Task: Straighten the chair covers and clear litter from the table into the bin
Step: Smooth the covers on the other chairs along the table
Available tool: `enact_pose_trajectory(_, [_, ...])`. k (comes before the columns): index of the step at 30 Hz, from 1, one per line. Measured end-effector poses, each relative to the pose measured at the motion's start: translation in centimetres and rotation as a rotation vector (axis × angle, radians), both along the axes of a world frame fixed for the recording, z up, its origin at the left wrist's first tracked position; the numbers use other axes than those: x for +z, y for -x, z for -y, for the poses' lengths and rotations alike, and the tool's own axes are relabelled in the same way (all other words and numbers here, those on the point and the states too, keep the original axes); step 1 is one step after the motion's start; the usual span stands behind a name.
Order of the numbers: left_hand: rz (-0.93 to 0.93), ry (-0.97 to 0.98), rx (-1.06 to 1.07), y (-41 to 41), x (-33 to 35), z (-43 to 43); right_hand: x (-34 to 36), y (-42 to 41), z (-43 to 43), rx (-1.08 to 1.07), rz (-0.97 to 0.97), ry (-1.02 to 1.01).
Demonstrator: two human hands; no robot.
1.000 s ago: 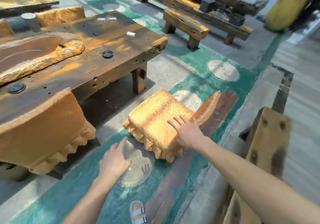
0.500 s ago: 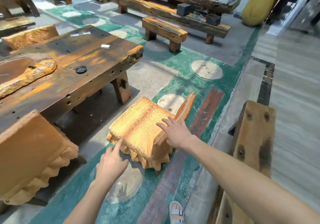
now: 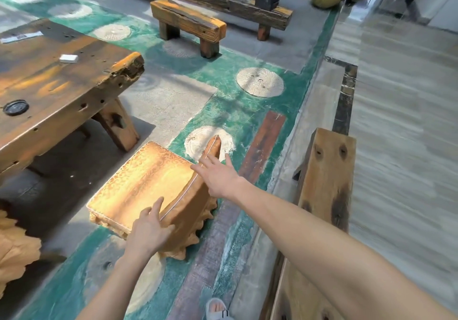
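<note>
A stool in a gold patterned chair cover [image 3: 146, 183] with a frilled hem stands on the floor at centre. My left hand [image 3: 148, 230] rests on its near corner, fingers spread flat on the fabric. My right hand [image 3: 218, 176] lies open at the cover's right edge, by a raised flap of fabric [image 3: 213, 148]. On the dark wooden table [image 3: 57, 89] at left lie a small white scrap of litter [image 3: 68, 58], a paper strip [image 3: 21, 36] at the far edge and a black round cap [image 3: 15, 107].
Another gold-covered chair [image 3: 14, 252] sits at the left edge. A wooden bench [image 3: 188, 23] and a long plank table stand behind. A wooden bench end [image 3: 324, 171] stands on the right. My sandalled foot [image 3: 218, 309] is at the bottom.
I have stepped closer and the view has shifted right. My left hand moved from the floor side up onto the cover's near corner. My right hand slid toward the cover's right edge.
</note>
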State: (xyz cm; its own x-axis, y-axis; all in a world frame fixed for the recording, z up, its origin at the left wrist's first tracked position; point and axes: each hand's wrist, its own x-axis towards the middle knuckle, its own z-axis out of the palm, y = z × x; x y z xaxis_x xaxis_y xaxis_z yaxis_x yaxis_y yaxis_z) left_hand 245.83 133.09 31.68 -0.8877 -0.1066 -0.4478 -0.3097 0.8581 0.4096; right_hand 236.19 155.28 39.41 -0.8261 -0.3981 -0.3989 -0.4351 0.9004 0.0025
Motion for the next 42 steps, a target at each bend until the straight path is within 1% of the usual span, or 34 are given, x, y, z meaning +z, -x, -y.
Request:
enact_pose_trajectory(5, [0.057,0.060,-0.069,1.5,-1.2,-2.4,-1.5,2.4,-2.6,0.029,0.012,-0.030])
enact_pose_trajectory(9, [0.127,0.069,-0.105,2.7,-2.2,-3.4,-2.6,4.3,-3.3,0.038,0.026,-0.057])
enact_pose_trajectory(12, [0.130,0.162,-0.156,3.9,-2.7,-3.9,-3.8,5.8,-3.6,0.054,0.028,-0.061])
enact_pose_trajectory(14, [0.194,0.176,-0.171,4.8,-3.0,-3.9,-4.7,7.0,-3.8,0.073,0.040,-0.069])
enact_pose_trajectory(16, [0.264,0.128,-0.149,5.7,-3.3,-3.9,-5.5,8.8,-3.9,0.097,0.047,-0.089])
enact_pose_trajectory(20, [0.383,-0.040,-0.070,8.0,-3.7,-3.4,-6.9,12.8,-3.9,0.175,0.077,-0.162])
enact_pose_trajectory(23, [0.441,-0.097,-0.016,8.9,-4.5,-3.2,-7.8,14.9,-3.5,0.299,0.115,-0.218])
enact_pose_trajectory(26, [0.463,-0.098,-0.003,9.7,-5.0,-3.3,-8.9,16.7,-2.8,0.368,0.101,-0.218])
enact_pose_trajectory(31, [0.395,0.006,-0.081,9.9,-7.4,-2.5,-11.3,18.8,-2.3,0.535,0.117,-0.214])
enact_pose_trajectory(33, [0.365,0.009,-0.088,9.6,-7.7,-2.6,-11.7,19.8,-2.1,0.583,0.130,-0.182])
enact_pose_trajectory(36, [0.328,0.000,-0.081,9.5,-7.3,-2.9,-12.4,20.7,-2.2,0.647,0.156,-0.114])
enact_pose_trajectory(42, [0.189,0.082,-0.009,8.0,-7.2,-4.1,-14.9,21.9,-3.7,0.802,0.096,0.010])
